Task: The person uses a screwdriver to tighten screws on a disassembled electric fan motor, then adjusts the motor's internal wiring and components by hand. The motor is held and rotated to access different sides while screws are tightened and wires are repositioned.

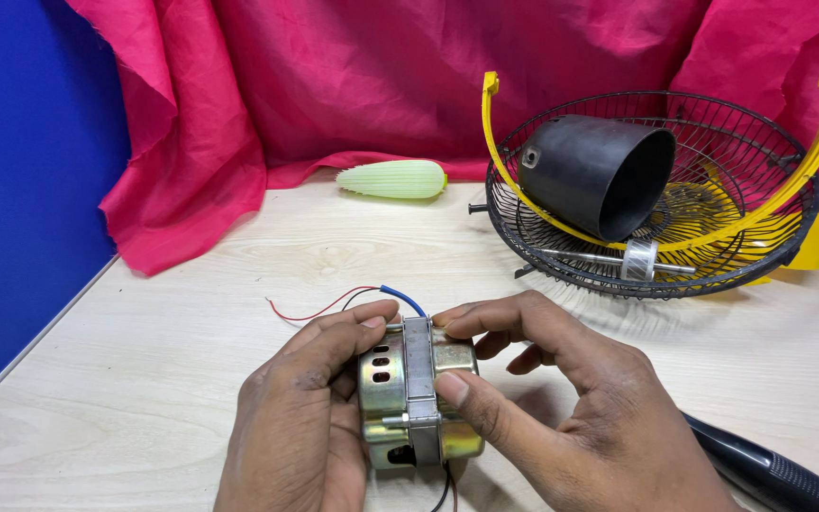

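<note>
Both hands — left hand (300, 417), right hand (571, 408) — clasp fan motor (416, 393).

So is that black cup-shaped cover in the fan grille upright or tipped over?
Tipped over: the black cover lies on its side in the wire fan grille, its open mouth facing right.

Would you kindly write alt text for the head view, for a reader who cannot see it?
Two hands, left hand and right hand, grip a small metal fan motor with trailing coloured wires over a pale wooden table. Behind sits a black wire fan guard with yellow bracket, holding a black cone-shaped cover; red cloth drapes the back.
</note>
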